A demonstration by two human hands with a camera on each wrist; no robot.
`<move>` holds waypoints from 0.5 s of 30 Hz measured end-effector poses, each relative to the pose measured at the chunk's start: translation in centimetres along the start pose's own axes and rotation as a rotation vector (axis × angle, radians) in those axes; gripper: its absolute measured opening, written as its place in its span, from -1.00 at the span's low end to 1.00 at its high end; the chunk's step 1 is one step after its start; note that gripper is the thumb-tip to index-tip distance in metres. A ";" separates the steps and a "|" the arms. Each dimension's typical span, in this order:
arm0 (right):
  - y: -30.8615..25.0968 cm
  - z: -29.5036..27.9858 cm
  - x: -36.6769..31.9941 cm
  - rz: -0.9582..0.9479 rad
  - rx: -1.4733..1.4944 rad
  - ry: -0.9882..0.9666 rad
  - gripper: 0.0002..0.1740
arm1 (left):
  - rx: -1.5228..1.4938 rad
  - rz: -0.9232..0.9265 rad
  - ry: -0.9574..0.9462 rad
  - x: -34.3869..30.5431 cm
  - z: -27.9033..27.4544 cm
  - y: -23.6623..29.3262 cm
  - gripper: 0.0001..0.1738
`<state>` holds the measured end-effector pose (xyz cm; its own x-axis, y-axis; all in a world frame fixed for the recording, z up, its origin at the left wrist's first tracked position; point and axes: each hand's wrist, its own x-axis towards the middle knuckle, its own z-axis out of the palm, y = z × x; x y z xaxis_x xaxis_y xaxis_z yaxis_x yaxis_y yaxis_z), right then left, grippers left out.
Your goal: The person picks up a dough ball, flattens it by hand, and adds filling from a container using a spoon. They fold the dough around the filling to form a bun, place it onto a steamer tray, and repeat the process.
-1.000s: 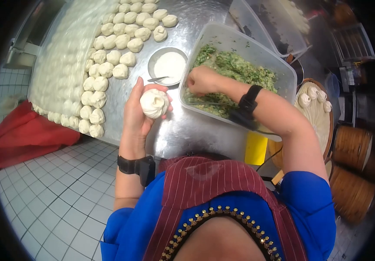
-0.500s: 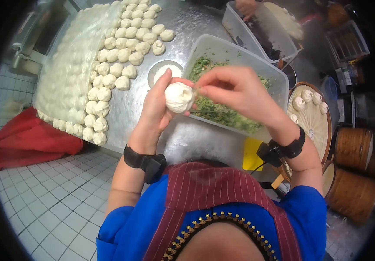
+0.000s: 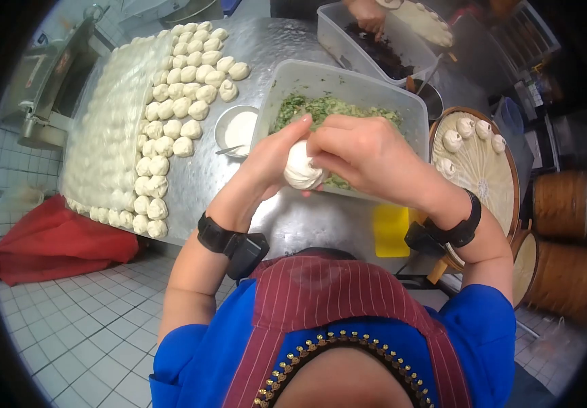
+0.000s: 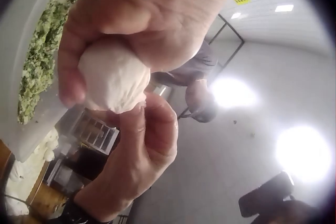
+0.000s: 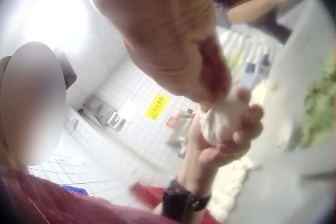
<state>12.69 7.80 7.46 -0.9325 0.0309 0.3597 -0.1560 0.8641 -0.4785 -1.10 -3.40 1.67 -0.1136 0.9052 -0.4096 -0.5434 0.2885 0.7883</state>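
bun: the stuffed dough bun (image 3: pixel 302 170) hangs in the air between both hands, just over the near rim of the filling tub (image 3: pixel 348 71), toward the front edge of the steel tabletop (image 3: pixel 287 221)
left hand: the left hand (image 3: pixel 266 162) cups it from below, fingers curled round it
right hand: the right hand (image 3: pixel 365 153) pinches the top of the dough with thumb and fingertips
what changed: a second ago the right hand was down in the green filling (image 3: pixel 321 107) and the bun sat alone in the left palm. Now it's out of the tub and on the bun
my read: scooping looks done for this one, and the top is getting pleated shut
around: rows of dough balls (image 3: pixel 171 115) along the left side, flour bowl (image 3: pixel 239 128) beside the tub, finished buns (image 3: pixel 451 141) on the bamboo steamer tray (image 3: pixel 484 183) at the right edge
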 end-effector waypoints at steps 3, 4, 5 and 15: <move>1.1 -1.2 -1.3 0.074 0.005 -0.003 -0.86 | -0.093 -0.089 -0.077 1.6 0.8 -0.6 -0.42; 1.4 -1.8 -1.7 0.073 0.000 0.011 -0.86 | -0.187 -0.057 -0.148 2.5 1.0 -1.2 -0.41; 1.6 -2.5 -2.3 0.149 0.106 0.070 -0.80 | -0.282 -0.028 -0.220 3.2 1.2 -1.6 -0.39; 4.2 -3.3 -9.6 0.200 0.044 0.176 -0.30 | -0.376 -0.023 -0.216 7.7 9.5 -2.4 -0.28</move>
<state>22.05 12.84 4.65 -0.8759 0.2889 0.3863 0.0079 0.8093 -0.5873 7.26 5.88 0.98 0.0573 0.9559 -0.2880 -0.8135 0.2120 0.5415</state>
